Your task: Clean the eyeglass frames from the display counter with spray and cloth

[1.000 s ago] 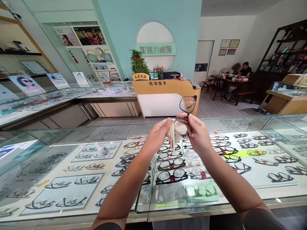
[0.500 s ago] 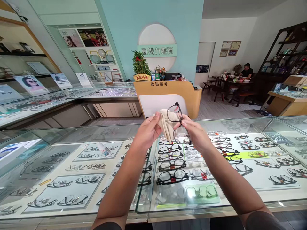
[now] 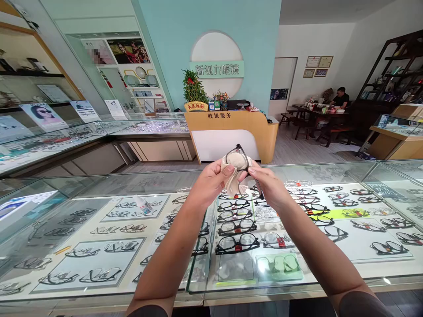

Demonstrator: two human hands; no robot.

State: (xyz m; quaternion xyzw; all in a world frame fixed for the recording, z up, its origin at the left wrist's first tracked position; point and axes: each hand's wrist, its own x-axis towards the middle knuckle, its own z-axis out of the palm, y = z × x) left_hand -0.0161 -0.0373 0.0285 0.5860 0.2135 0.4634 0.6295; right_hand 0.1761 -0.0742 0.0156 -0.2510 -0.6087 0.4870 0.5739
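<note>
Above the glass display case, my right hand grips a pair of dark-framed eyeglasses near the bridge, with the frame held upright on its side. My left hand is closed on a cream cleaning cloth. The cloth is folded around the upper lens, and its pale fabric shows through behind the glass. My left thumb presses near that lens's edge. The lower lens hangs below my right fingers, bare of cloth. Some of my left fingers are hidden behind the cloth.
The glass display case under my arms holds rows of eyeglasses. A small white bottle stands on its left part. Beyond are a wooden cashier counter with a potted plant and a person seated at a table.
My left hand has moved right and brought the cloth onto the upper lens, which was uncovered before. The eyeglasses have tilted slightly to the left in my right hand.
</note>
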